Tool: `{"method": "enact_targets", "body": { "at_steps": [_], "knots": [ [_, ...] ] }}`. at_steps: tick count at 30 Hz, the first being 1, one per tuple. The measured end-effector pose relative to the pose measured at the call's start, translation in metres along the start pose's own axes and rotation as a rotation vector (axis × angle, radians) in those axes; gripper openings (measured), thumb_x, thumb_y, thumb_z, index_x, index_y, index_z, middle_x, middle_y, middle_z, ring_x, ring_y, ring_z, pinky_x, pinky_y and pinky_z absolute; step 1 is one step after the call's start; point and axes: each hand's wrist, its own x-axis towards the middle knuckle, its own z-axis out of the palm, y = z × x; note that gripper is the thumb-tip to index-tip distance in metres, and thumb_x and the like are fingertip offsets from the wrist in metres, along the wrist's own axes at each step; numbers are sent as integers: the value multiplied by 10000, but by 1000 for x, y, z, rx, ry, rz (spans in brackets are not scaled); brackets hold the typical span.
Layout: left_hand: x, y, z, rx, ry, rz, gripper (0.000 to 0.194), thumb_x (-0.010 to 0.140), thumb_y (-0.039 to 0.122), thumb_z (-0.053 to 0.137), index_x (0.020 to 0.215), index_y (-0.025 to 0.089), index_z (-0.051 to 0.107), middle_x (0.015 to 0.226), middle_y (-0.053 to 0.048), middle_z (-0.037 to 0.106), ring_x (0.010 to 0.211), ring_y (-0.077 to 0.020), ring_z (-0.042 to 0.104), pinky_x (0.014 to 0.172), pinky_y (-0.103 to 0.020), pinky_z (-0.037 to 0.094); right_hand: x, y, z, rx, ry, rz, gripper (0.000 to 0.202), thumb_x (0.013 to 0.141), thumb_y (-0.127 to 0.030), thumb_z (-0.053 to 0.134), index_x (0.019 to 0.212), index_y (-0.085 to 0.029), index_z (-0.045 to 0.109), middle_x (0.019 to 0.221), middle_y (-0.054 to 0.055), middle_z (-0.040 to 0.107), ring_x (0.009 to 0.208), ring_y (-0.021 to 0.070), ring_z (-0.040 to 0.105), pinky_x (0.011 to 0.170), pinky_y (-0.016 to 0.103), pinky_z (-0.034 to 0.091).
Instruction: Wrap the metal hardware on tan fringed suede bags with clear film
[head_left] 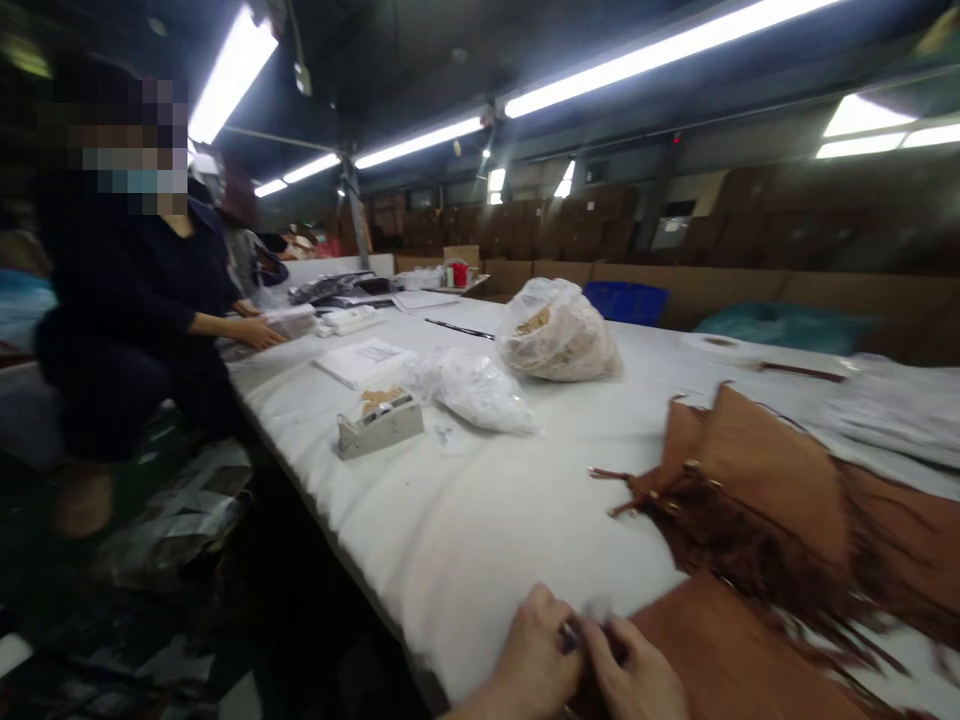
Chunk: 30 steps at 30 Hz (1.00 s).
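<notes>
At the bottom of the head view, my left hand (538, 648) and my right hand (636, 672) are close together, fingers curled inward. Something small and dark shows between the fingertips, too blurred to name. Right beside my right hand lies a brown suede-like bag (716, 645), its lower part cut off by the frame. Beyond it rests another brown bag (780, 465) with fringe and thin tasselled cords that reach left over the white table (480, 520).
A tape dispenser (381, 428), a crumpled clear plastic bag (480, 390) and a full translucent bag (559, 335) stand on the table. A blue bin (626, 302) is behind. Plastic sheets (900, 405) lie at right. A masked co-worker (142, 270) handles plastic packets at left.
</notes>
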Motion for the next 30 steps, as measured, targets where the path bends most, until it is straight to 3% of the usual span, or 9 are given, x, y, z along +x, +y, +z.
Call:
{"method": "enact_targets", "body": {
  "at_steps": [2,6,11,16,19,21,24,27,30],
  "knots": [
    [-5,-5,-9,-84,-53,-14,331,639,313,659,930,155,658,886,-50,595,782,-182,544,691,-271,415,1,-5,-3,96,-56,50,411,698,-524,467,704,-167,670,712,99,706,703,266,654,638,316,492],
    [-7,-15,-17,-185,-143,25,190,714,222,550,856,160,660,808,-26,624,749,-164,562,710,-271,417,3,-2,-2,241,-30,56,360,706,-485,499,679,-153,634,650,82,681,642,231,624,568,292,475],
    [-12,-22,-10,-365,-123,-57,396,708,145,525,1102,150,566,769,-6,614,687,-145,570,653,-254,431,0,2,-3,337,-79,-9,337,728,-469,537,788,-149,622,666,60,667,625,202,602,557,271,459],
    [-12,-27,-1,-472,-61,-75,571,674,93,538,1237,148,456,709,30,541,635,-114,526,628,-230,418,-5,-7,-3,149,-95,-14,275,758,-433,492,713,-174,572,650,58,648,594,190,577,566,270,419],
    [-12,-26,-5,-609,-111,-101,634,659,112,558,1275,137,410,685,42,523,571,-92,483,565,-211,385,-10,-12,0,-4,-156,-66,269,779,-399,462,630,-187,535,625,52,625,589,180,556,573,268,387],
    [-13,-24,-10,-774,-218,-155,621,636,142,584,1240,117,439,714,24,553,581,-92,497,567,-208,396,-12,-12,0,-48,-212,-116,266,794,-376,443,623,-188,523,637,44,615,602,174,546,587,268,379],
    [-13,-23,-14,-896,-325,-250,439,673,275,595,1077,106,562,714,-12,591,629,-125,551,620,-249,453,-10,-10,-4,-67,-220,-128,265,790,-365,446,603,-185,500,628,32,580,611,172,523,582,269,373],
    [-12,-23,-11,-717,-229,-247,254,711,327,555,825,113,631,612,-13,588,588,-143,557,600,-265,455,-8,-6,-10,31,-246,-111,219,763,-360,502,687,-164,565,642,22,577,636,176,527,603,272,395],
    [-14,-22,-6,-558,-138,-236,152,709,255,523,655,133,597,562,-19,598,552,-151,557,569,-260,432,-7,-2,-16,262,-287,-23,359,742,-370,560,1003,-126,600,758,36,626,698,179,564,659,273,437]
  ]
}}
